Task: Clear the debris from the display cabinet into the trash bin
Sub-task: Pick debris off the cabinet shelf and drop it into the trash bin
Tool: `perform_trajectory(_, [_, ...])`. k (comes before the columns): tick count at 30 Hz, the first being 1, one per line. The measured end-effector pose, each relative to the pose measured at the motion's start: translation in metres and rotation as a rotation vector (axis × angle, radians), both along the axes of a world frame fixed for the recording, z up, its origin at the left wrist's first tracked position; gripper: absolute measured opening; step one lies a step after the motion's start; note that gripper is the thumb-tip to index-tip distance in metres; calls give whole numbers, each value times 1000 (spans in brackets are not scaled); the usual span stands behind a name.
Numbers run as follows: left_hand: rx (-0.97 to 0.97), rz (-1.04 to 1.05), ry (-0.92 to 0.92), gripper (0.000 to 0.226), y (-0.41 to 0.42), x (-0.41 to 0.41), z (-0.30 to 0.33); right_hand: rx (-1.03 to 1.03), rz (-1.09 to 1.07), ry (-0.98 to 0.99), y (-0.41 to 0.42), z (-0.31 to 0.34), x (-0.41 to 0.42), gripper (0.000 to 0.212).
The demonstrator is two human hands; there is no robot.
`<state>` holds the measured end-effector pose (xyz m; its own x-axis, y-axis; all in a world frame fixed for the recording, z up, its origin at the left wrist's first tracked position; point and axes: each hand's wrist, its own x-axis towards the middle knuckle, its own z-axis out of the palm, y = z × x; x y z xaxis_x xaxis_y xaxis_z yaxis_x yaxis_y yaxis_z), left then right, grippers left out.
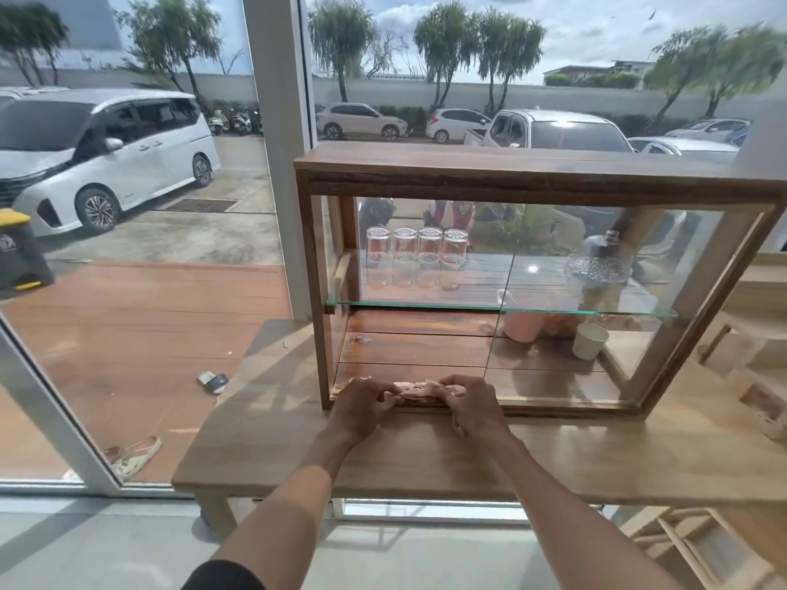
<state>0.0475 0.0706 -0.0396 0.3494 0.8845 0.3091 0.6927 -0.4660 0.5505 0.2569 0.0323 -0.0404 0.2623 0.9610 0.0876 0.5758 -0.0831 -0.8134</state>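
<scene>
A brown wooden display cabinet with glass sides (pixel 528 181) stands on a long pale wooden table (pixel 596 453) next to a big window. The person's two bare arms reach out to the front bottom edge of the cabinet, on its left side.

The left hand (pixel 362 404) and the right hand (pixel 470 404) sit close together there. Between them lies a small heap of pale pink and tan scraps of debris (pixel 419 390), right on the front lip of the bottom wooden floor of the cabinet. The fingers of both hands are curled in and press on the heap from each side, so the two hands are bunching it up together. It is hard to tell if the scraps are lifted or just lying on the wood.

On the glass shelf (pixel 468 306) inside, four clear drinking glasses (pixel 417 257) stand upside down in a row. To the right stands a clear glass dish with a dome lid (pixel 598 266). Under the shelf, on the right, are a pink mug (pixel 521 325) and a small white paper cup (pixel 590 340), near each other.

A little scrap (pixel 284 344) lies on the table just left of the cabinet.
</scene>
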Motion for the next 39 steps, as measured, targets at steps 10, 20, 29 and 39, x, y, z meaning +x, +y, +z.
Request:
perform_trajectory(10, [-4, 81, -52, 11, -13, -22, 10, 28, 82, 53, 1, 4, -18, 18])
perform_trajectory(20, [-75, 257, -79, 16, -69, -76, 9, -16, 289, 81, -17, 2, -74, 16])
perform_trajectory(29, [-394, 609, -379, 11, -136, -171, -30, -64, 547, 123, -54, -1, -167, 21])
perform_trajectory(39, [-480, 710, -652, 49, -235, -273, -55, -213, 761, 102, -114, -33, -268, 15])
